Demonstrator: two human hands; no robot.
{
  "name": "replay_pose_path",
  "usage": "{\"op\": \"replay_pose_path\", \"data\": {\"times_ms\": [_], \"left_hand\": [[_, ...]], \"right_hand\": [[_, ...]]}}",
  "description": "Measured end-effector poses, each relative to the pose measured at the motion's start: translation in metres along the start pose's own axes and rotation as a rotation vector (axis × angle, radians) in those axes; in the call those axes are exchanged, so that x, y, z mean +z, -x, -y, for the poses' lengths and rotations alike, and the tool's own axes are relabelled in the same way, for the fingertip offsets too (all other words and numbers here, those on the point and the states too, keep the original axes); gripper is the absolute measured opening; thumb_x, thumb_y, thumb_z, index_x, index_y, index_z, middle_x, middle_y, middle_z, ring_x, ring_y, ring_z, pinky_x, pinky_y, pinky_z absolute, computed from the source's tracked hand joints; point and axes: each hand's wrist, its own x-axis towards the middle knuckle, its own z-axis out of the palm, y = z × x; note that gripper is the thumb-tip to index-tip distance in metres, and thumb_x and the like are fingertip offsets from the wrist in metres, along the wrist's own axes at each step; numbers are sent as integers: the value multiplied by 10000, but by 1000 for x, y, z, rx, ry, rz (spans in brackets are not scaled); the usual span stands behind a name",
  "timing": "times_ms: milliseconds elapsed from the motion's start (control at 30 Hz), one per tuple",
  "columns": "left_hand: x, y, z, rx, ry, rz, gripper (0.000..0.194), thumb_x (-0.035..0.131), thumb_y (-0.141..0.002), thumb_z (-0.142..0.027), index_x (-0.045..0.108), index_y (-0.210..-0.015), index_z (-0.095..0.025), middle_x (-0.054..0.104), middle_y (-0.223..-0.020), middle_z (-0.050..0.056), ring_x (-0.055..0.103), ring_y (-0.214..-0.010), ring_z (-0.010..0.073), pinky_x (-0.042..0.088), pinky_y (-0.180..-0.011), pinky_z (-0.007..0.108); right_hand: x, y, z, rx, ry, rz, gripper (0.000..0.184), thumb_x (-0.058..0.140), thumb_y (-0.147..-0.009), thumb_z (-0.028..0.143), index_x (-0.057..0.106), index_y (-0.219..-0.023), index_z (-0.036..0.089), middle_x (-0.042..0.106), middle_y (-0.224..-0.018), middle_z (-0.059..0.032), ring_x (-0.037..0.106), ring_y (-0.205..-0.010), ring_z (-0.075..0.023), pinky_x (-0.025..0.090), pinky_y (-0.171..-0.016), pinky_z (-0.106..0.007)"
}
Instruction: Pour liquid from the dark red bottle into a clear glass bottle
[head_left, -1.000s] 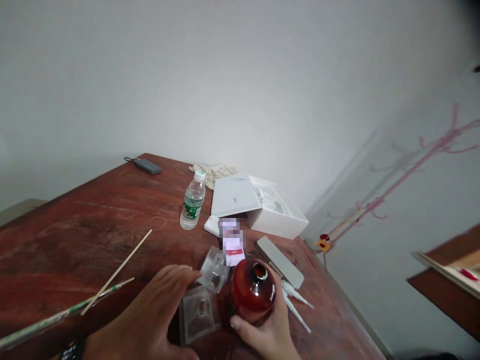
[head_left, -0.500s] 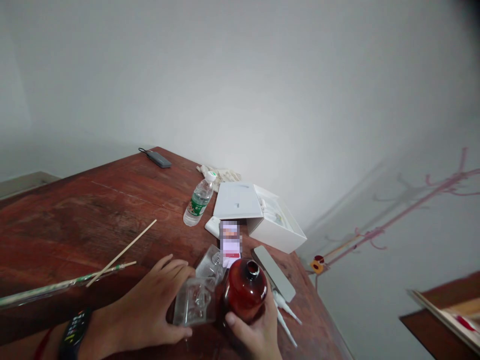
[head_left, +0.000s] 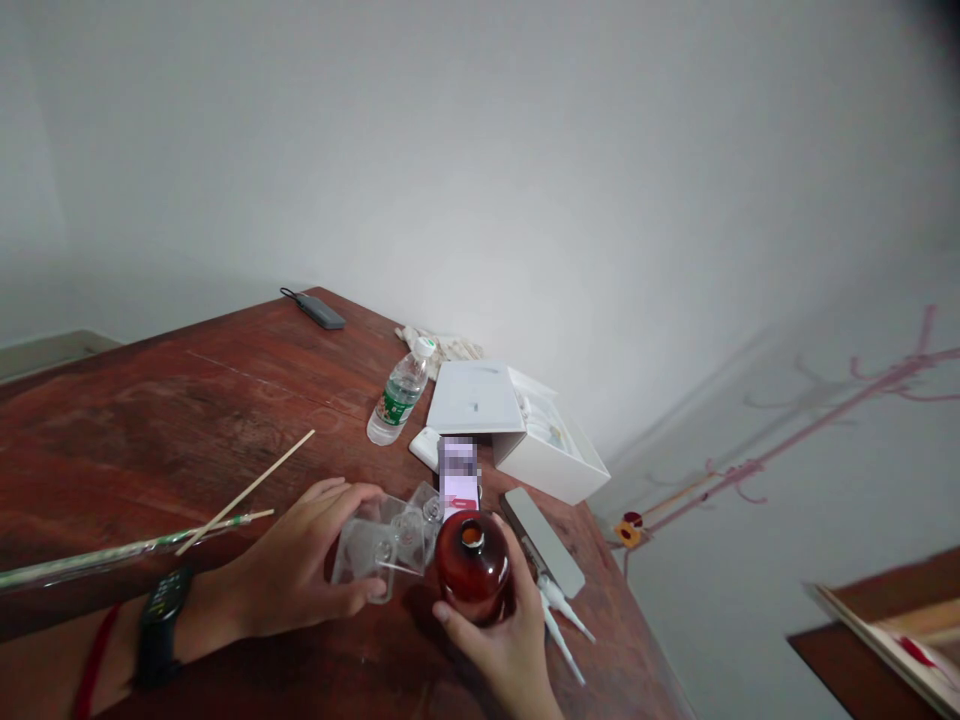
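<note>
Two hands hold things low over a red-brown wooden table (head_left: 150, 430). The left hand (head_left: 292, 570) is spread, fingers across the top and thumb at the near edge of a clear plastic tray (head_left: 390, 535), pinching it so its moulded shape faces up, probably for a clear look. The right hand (head_left: 499, 655) curls round a dark red glass bottle (head_left: 474, 567) from below, keeping it upright just beside the tray; its round body likely calls for that wider grip. Its glossy shoulder narrows to a small, orange-tinted mouth. Beyond them lie a blurred card (head_left: 459, 475), a white box (head_left: 547, 450) and a water bottle (head_left: 397, 395).
</note>
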Motion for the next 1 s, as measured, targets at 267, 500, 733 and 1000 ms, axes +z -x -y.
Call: {"op": "replay_pose_path", "data": {"times_ms": [267,500,733,1000], "left_hand": [[20,12,29,131,-51,-118,706,653,-942,-627,479,-1483,-207,697,-1368,140,607,-1338,421,404,-1230,597],[15,10,13,73,55,-60,700,704,-924,-612,502,-1473,-228,679,-1390,135,627,-1295,393,510,-1121,498],[8,7,3,65,34,-3,711,716,-936,-606,525,-1510,-233,702,-1373,116,672,-1227,368,524,-1101,476],[9,2,7,109,46,33,728,661,-949,-664,528,-1521,-234,721,-1343,122,701,-1161,350,574,-1011,451]], "right_hand": [[-7,-11,5,-157,177,27,943,954,-740,352,510,-1568,285,655,-1501,-132,674,-1341,-383,633,-1024,-480],[-7,-15,16,-218,294,34,890,899,-766,272,508,-1562,341,683,-1414,-110,678,-1265,-382,558,-1067,-553],[-14,-21,16,-325,386,50,873,847,-799,220,473,-1574,368,703,-1387,-100,674,-1223,-385,511,-1051,-598],[-20,-23,19,-368,427,77,830,753,-834,146,479,-1585,367,702,-1381,-103,660,-1218,-376,498,-1049,-607]]}}
